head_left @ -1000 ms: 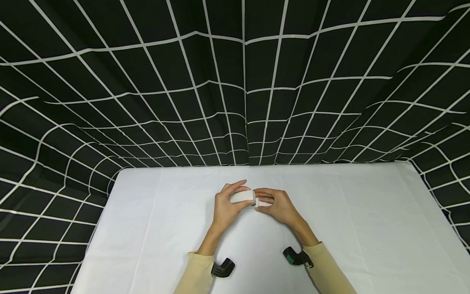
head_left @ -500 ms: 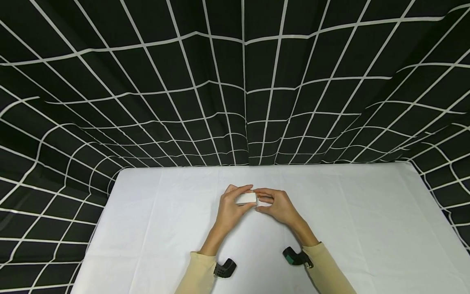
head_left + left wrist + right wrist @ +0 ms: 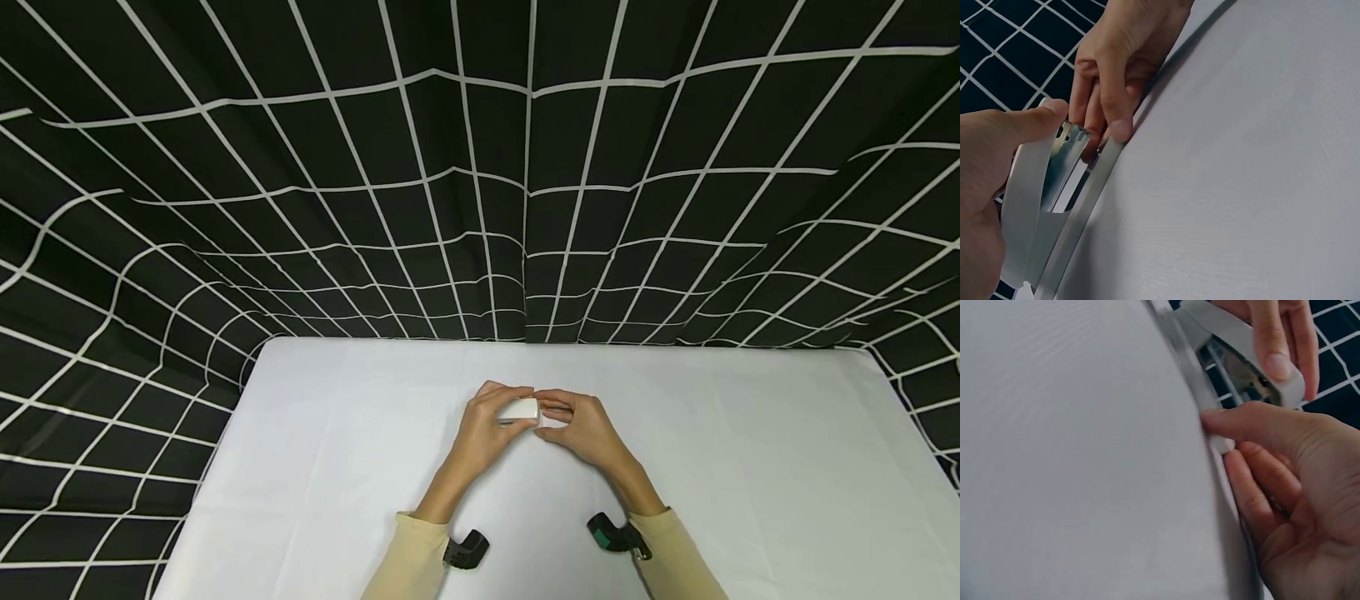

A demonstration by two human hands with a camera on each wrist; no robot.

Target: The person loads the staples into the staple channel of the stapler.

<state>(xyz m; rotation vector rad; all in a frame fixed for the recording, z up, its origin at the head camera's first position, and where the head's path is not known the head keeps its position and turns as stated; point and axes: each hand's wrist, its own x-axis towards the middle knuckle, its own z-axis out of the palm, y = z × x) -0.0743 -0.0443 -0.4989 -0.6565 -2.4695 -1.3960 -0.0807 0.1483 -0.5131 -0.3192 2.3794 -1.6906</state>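
Both hands are on a white stapler [image 3: 519, 409] low over the table. My left hand [image 3: 478, 432] grips its top arm [image 3: 1024, 194], thumb along the front of the white cover. My right hand [image 3: 591, 429] pinches the front end of the long thin base [image 3: 1088, 209] between thumb and fingers. In the left wrist view the metal magazine [image 3: 1065, 172] shows between cover and base, with a narrow gap above the base. The right wrist view shows the left thumb [image 3: 1277, 364] on the cover's tip, close to the right fingers.
A white cloth covers the table [image 3: 337, 467]. Behind and beside it hangs a black curtain [image 3: 420, 208] with a white grid. A black wrist camera [image 3: 467, 550] sits on the left wrist, and another wrist camera [image 3: 611, 533] on the right.
My left hand has moved right with the stapler's top arm, bringing it closer to my right hand. The right hand keeps its pinch on the base. The head view has shifted slightly.
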